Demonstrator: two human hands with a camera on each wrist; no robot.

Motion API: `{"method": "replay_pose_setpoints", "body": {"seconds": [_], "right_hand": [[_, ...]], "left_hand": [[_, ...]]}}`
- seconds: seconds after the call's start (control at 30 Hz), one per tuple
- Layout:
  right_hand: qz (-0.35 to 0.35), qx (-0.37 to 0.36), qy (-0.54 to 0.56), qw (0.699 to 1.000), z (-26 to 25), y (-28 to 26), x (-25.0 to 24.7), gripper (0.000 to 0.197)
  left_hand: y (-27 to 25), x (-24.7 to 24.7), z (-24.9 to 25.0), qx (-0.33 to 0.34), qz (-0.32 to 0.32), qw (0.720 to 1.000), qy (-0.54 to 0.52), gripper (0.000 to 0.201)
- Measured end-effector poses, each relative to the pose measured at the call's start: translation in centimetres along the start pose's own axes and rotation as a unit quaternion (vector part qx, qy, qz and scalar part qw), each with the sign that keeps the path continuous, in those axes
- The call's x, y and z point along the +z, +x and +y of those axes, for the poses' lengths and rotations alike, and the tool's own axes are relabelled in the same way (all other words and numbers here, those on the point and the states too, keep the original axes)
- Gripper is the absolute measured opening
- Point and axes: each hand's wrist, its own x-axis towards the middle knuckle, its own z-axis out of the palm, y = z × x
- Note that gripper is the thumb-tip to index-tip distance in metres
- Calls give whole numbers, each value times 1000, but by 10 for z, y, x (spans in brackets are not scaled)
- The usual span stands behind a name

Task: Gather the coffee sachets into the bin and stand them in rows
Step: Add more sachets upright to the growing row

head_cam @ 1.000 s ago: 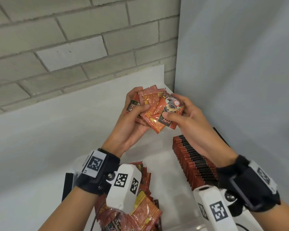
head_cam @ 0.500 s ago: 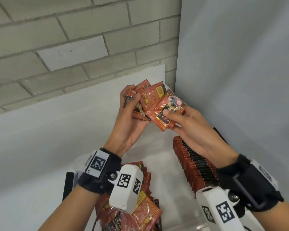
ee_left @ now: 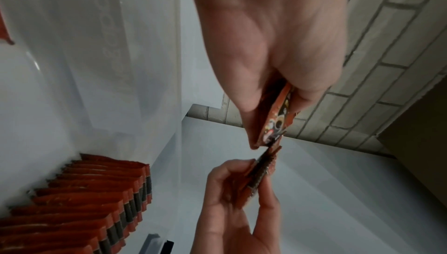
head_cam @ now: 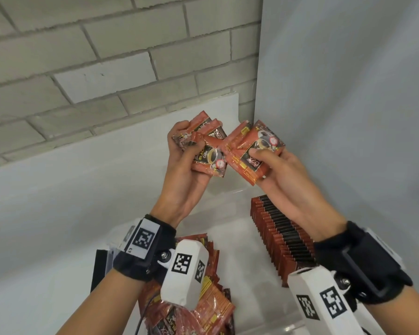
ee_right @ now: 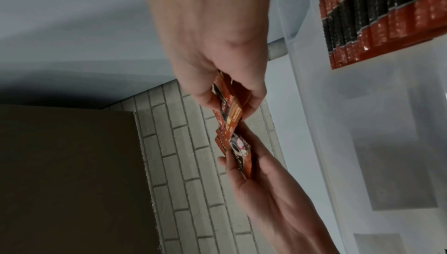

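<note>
Both hands are raised above the clear bin point(head_cam: 237, 213). My left hand point(head_cam: 186, 163) grips a fan of several red coffee sachets point(head_cam: 209, 153), thumb across their faces. My right hand point(head_cam: 273, 170) pinches a smaller bunch of sachets point(head_cam: 254, 151), thumb on the front one. The two bunches nearly touch edge to edge, as the left wrist view shows between the left hand's sachets point(ee_left: 278, 116) and the right hand's sachets point(ee_left: 263, 168). A row of sachets point(head_cam: 281, 235) stands upright along the bin's right side. A loose pile of sachets point(head_cam: 203, 305) lies at the bin's near left.
A grey brick wall point(head_cam: 107, 56) rises behind, and a pale panel point(head_cam: 348, 93) stands to the right. White wrist cameras point(head_cam: 184, 269) hang below both forearms, over the bin. The bin floor between the row and the pile is bare.
The single overlapping bunch has come apart into two. My right hand drew its sachets to the right, while the left kept the others. Both hands rose a little.
</note>
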Motion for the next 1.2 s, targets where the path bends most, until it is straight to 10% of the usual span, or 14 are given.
{"method": "replay_pose_setpoints", "body": {"seconds": [0.23,0.53,0.8,1.2], "right_hand": [[-95,129,-107,981,8,-6,3,37],[-22,41,-66,997,4,-4,4,30],[-14,55,-63,996,4,-4,5,34],[-39,61,19,997,-15,-12,7,40]], "left_hand": [[-1,-3,-3,52,7,998,33,46],[-1,-1,-2,40,5,999,34,57],[-1,4,-2,-9,-15,1000,-21,20],[-7,25,-7,-51,-53,988,139,17]]}}
